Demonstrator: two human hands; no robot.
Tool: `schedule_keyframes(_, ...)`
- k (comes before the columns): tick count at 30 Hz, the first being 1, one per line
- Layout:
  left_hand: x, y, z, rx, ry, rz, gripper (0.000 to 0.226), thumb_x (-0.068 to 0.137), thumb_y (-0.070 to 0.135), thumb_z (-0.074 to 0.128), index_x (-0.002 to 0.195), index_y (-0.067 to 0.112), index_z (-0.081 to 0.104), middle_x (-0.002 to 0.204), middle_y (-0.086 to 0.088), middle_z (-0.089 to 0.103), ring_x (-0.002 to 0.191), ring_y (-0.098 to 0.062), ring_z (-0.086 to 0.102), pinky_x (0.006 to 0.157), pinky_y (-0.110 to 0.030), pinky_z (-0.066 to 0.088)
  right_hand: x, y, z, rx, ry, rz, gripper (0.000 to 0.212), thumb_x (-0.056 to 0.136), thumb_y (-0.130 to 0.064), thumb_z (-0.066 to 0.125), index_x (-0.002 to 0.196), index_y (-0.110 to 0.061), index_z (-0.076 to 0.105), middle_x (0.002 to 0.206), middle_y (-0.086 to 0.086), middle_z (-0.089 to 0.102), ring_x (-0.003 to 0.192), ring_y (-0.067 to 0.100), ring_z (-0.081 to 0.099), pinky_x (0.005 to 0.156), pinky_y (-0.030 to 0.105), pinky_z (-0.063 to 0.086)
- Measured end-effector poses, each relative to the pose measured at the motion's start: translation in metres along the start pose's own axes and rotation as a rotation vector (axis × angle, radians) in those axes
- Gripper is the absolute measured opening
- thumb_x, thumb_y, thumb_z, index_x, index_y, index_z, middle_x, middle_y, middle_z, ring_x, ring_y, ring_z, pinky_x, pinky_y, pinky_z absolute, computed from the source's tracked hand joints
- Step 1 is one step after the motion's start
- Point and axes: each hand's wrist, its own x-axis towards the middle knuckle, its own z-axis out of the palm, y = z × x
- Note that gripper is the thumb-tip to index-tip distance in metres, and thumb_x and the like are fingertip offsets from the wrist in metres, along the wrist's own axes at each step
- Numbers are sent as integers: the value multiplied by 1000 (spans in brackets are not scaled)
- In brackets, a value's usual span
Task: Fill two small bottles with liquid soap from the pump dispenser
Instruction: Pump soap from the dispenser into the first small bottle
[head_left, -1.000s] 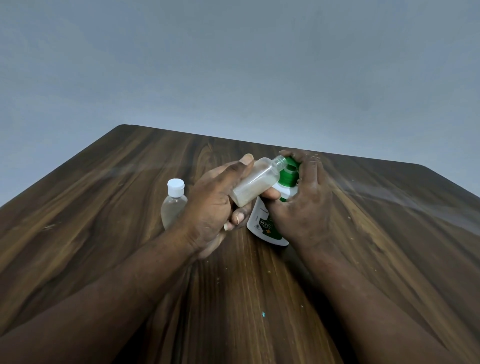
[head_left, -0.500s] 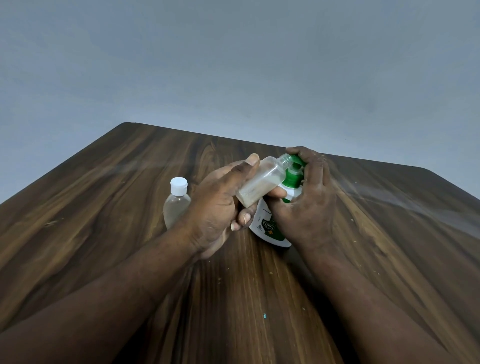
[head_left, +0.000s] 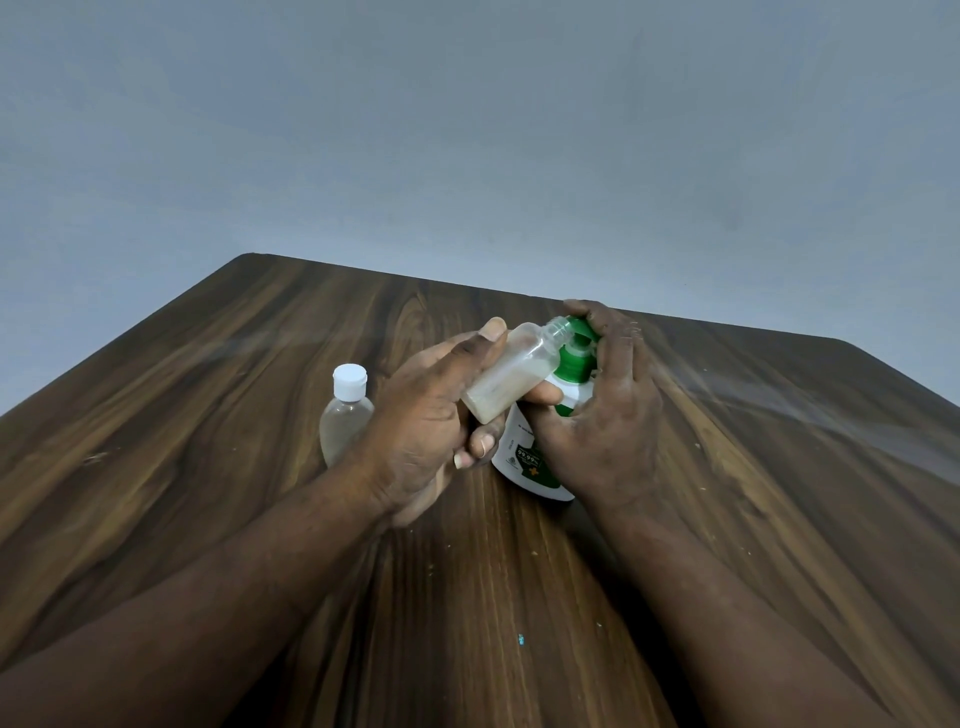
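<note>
My left hand (head_left: 431, 415) grips a small uncapped clear bottle (head_left: 511, 371), tilted with its open mouth against the green pump nozzle. A little whitish soap lies in the bottle's low end. My right hand (head_left: 608, 410) curls over the green pump head of the white soap dispenser (head_left: 524, 460), which stands on the table; the fingers lie on the pump top and the thumb sits under the small bottle. A second small clear bottle (head_left: 345, 415) with a white cap stands upright left of my left hand, partly hidden by it.
A dark wood-grain table (head_left: 208, 467) fills the lower view, with its far edge near a plain grey wall (head_left: 467, 130). Small crumbs and a tiny blue speck (head_left: 521, 639) lie on the near surface.
The pump head has risen under my right hand, and the small bottle's mouth has stayed at the nozzle. Both hands sit slightly higher in the view.
</note>
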Motion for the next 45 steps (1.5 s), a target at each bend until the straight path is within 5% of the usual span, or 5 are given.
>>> schedule_keyframes(24,-1,-1,2,-8,6,-6,53,108,44,45,128,-3,60,111,-26,75,46,-11,40,40,-21,27,-1,2,2,-23,25,-19,61,81,-38,71,131,-7,57,122,6,64,109,3,51,92,5,37)
schedule_keyframes(30,-1,-1,0,-13,0,-5,52,108,45,46,130,-1,60,111,-28,74,47,-12,38,39,-20,26,0,0,3,-11,51,-12,56,81,-43,68,123,-6,62,117,-7,58,105,0,48,91,4,36)
schedule_keyframes(45,-2,1,1,25,19,11,49,107,45,46,126,4,64,110,-22,77,47,-14,39,38,-21,27,-1,1,1,-22,17,-1,62,81,-42,69,132,-8,59,122,4,63,108,2,51,89,4,38)
